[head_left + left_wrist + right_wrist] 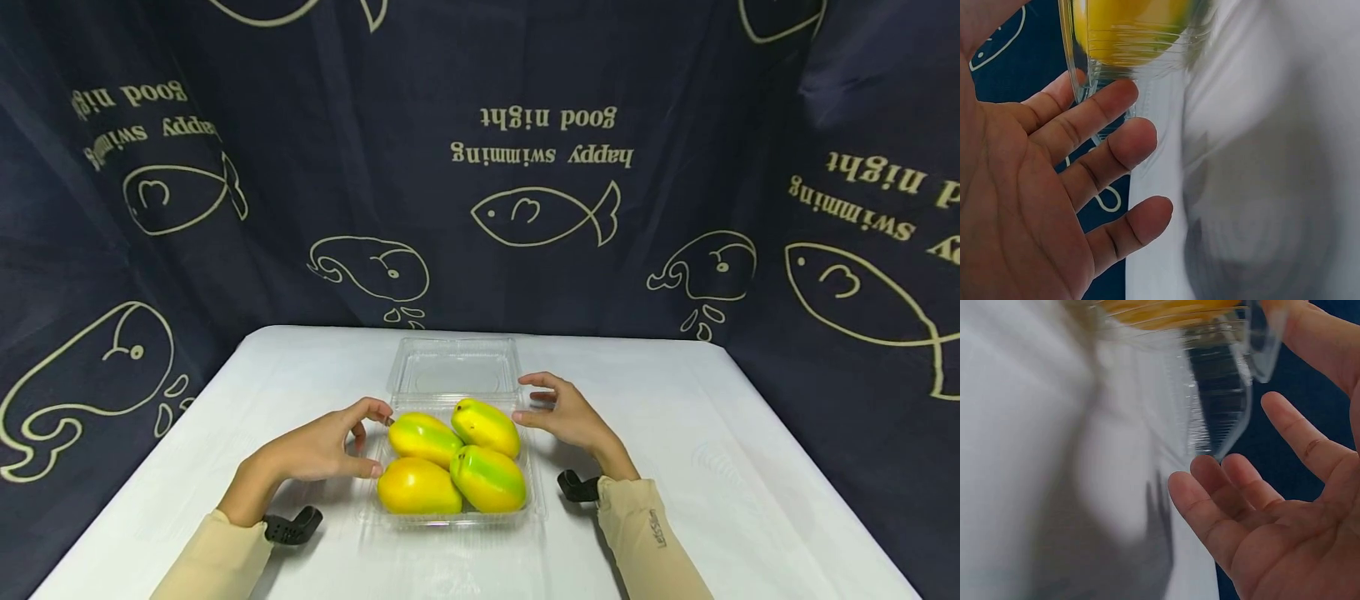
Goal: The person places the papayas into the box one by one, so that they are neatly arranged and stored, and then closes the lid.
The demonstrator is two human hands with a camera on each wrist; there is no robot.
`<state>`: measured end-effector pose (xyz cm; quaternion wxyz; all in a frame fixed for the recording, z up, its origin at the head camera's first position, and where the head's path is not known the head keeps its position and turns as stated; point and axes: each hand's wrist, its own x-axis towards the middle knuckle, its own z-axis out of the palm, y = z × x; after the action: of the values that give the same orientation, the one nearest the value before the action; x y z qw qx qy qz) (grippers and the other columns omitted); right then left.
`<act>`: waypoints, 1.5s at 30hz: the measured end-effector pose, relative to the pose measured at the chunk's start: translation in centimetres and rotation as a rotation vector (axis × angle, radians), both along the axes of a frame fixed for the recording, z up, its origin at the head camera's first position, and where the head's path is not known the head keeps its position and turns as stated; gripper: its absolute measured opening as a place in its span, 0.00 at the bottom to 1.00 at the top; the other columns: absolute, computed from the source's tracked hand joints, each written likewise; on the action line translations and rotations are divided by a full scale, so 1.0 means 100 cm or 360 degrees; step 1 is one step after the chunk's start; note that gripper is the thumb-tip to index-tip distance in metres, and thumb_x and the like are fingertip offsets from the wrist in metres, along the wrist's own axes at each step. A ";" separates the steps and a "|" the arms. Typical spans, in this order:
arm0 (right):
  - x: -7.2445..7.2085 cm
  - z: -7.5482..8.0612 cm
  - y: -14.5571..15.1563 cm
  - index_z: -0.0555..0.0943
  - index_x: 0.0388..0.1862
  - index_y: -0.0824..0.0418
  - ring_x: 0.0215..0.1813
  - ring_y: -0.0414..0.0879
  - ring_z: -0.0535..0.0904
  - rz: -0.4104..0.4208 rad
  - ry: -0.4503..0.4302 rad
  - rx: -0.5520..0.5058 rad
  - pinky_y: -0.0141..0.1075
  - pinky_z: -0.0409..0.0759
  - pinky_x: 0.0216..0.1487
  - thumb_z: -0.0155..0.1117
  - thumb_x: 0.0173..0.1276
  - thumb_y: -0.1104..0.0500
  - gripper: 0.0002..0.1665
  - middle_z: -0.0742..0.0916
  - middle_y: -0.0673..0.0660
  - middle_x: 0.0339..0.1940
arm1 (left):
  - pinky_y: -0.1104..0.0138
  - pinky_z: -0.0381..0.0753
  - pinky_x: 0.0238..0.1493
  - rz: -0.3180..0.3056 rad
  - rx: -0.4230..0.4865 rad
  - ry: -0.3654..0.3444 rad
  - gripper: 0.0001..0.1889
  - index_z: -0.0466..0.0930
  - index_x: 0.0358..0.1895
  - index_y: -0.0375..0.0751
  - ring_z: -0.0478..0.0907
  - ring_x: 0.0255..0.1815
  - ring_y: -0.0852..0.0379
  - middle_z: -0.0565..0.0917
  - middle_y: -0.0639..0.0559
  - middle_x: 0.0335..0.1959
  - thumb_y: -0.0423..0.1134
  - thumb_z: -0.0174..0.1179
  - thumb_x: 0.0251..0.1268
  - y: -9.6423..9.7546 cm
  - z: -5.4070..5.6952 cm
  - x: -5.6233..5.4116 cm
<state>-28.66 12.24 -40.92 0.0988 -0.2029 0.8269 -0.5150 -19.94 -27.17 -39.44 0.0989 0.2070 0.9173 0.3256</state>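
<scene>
Several yellow-green mangoes [489,478] lie in the base of a clear plastic clamshell box [450,521]. Its hinged lid [455,368] lies folded back on the far side. My left hand [318,446] is at the box's left side, thumb and fingers spread, with fingertips at the rim. In the left wrist view, the left fingers [1132,144] are loosely extended beside the ribbed wall. On the right, my right hand [566,412] has its thumb near the right rim and its fingers beside the lid. In the right wrist view, the right fingers [1194,497] are apart and relaxed.
The box stands on a white-covered table [675,467]. Behind and beside the table hangs a dark blue curtain [420,167] printed with fish, whales and words. Black wrist straps [294,527] sit on both forearms, over beige sleeves.
</scene>
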 end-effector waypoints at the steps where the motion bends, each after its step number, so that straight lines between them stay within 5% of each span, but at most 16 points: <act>1: -0.001 -0.002 0.000 0.73 0.68 0.57 0.73 0.63 0.71 0.0007 0.0004 -0.0003 0.57 0.73 0.68 0.77 0.60 0.50 0.39 0.73 0.58 0.73 | 0.67 0.76 0.34 0.0002 0.0005 0.0000 0.38 0.65 0.67 0.57 0.77 0.43 0.52 0.75 0.60 0.61 0.57 0.73 0.53 0.000 0.000 0.000; 21: -0.004 -0.011 -0.006 0.70 0.73 0.53 0.72 0.61 0.73 0.0063 0.0036 -0.0063 0.56 0.73 0.68 0.74 0.64 0.53 0.40 0.72 0.56 0.75 | 0.67 0.76 0.37 -0.0007 0.0014 -0.0015 0.40 0.65 0.68 0.54 0.76 0.44 0.52 0.75 0.60 0.62 0.57 0.73 0.54 0.000 0.001 -0.001; 39: -0.003 -0.007 -0.006 0.71 0.69 0.42 0.74 0.59 0.70 0.0091 0.0136 -0.0141 0.56 0.72 0.69 0.76 0.62 0.52 0.37 0.67 0.55 0.79 | 0.67 0.75 0.37 -0.0010 0.0003 0.0004 0.36 0.65 0.65 0.61 0.76 0.44 0.52 0.75 0.60 0.62 0.57 0.73 0.54 0.000 0.002 0.001; 45: -0.003 -0.003 -0.004 0.72 0.69 0.43 0.75 0.59 0.69 0.0099 0.0079 -0.0214 0.59 0.69 0.70 0.73 0.64 0.63 0.37 0.69 0.51 0.77 | 0.66 0.74 0.38 -0.0011 0.0000 0.0001 0.37 0.65 0.66 0.57 0.75 0.45 0.52 0.75 0.60 0.61 0.57 0.73 0.54 0.000 0.003 0.001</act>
<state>-28.91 11.86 -41.21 0.0804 -0.2476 0.7859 -0.5609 -19.84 -27.20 -39.12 0.0999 0.2103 0.9165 0.3253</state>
